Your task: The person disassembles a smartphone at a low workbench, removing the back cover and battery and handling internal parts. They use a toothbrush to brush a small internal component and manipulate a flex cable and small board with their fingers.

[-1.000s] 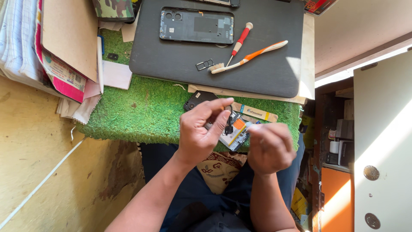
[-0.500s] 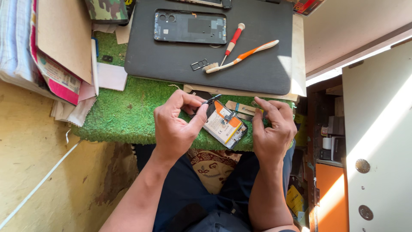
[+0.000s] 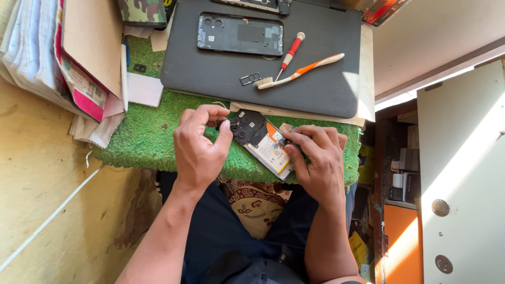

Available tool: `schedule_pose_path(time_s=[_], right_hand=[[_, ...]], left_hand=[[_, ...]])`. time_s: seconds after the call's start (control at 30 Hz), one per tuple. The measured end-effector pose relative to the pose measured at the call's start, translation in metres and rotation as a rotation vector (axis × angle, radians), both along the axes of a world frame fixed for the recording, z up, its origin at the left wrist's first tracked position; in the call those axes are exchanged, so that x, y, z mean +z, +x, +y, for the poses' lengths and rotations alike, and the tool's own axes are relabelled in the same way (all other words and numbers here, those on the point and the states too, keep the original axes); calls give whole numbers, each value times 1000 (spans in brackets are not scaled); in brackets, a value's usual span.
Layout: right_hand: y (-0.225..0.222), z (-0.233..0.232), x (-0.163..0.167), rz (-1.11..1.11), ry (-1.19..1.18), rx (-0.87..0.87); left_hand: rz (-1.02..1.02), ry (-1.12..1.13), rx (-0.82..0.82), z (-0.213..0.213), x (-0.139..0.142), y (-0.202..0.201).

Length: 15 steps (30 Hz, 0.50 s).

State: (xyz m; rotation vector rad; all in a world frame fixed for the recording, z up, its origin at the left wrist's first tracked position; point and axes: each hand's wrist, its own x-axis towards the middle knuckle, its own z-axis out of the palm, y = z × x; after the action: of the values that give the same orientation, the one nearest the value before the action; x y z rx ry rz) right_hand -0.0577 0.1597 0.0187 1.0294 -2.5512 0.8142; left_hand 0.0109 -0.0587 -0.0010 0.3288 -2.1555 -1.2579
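With its dark plastic back cover already off, the opened phone sat pinched between left hand and right hand, internals unremoved.

Single view, head-worn camera: looking steeply down from above the seated person's lap, facing forward over the green mat toward the dark work pad at frame top. Sitting close, both forearms entering from the bottom edge; left hand and right hand lying mid-frame. Yellow floor showing at left, cabinet at right. No second view sharing the scene.
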Motion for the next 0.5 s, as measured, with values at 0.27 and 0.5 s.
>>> schedule_pose_path(time_s=[0.27, 0.5], right_hand=[[-6, 5, -10, -41, -75, -80], [-7, 17, -33, -285, -660, -77]], left_hand=[[69, -4, -85, 1, -1, -1], [82, -5, -200, 21, 1, 0]])
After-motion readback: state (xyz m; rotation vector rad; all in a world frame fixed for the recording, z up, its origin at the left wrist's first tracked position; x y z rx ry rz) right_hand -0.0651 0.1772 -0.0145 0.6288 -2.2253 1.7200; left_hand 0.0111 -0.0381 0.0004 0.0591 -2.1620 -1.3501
